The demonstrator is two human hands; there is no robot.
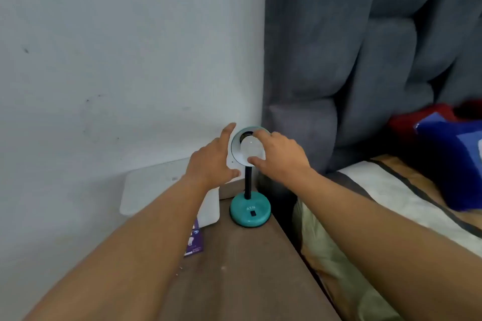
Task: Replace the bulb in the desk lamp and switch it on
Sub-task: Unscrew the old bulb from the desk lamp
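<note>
Nearest, two bare forearms reach forward over the brown bedside table (247,268). A purple bulb box (194,241) lies at the table's left edge, partly under the left forearm, just near of a white flat box (167,185) leaning against the wall.

Further in, at the table's far right corner, stands the teal desk lamp — round base (250,212) with a black switch on its near face, a black neck rising to the shade (238,142), whose opening is tilted toward the person.

The left hand (211,161) cups the shade's left side, fingers spread around the rim — bracing it, not clenched. The right hand (280,155) grips the white bulb (251,148) from the right, thumb below, fingertips over its top.

The bulb sits in the shade mouth, its dome pointing near, its cap toward the dark socket behind; how deep the cap is seated cannot be told.

Key relation: the bulb's long axis runs near-to-far along the shade's axis, so any twist by the right hand should go about that line while the left holds the shade steady. Unlit at present.

Far right: grey padded headboard (365,60), bed with blue pillow (451,161).
</note>
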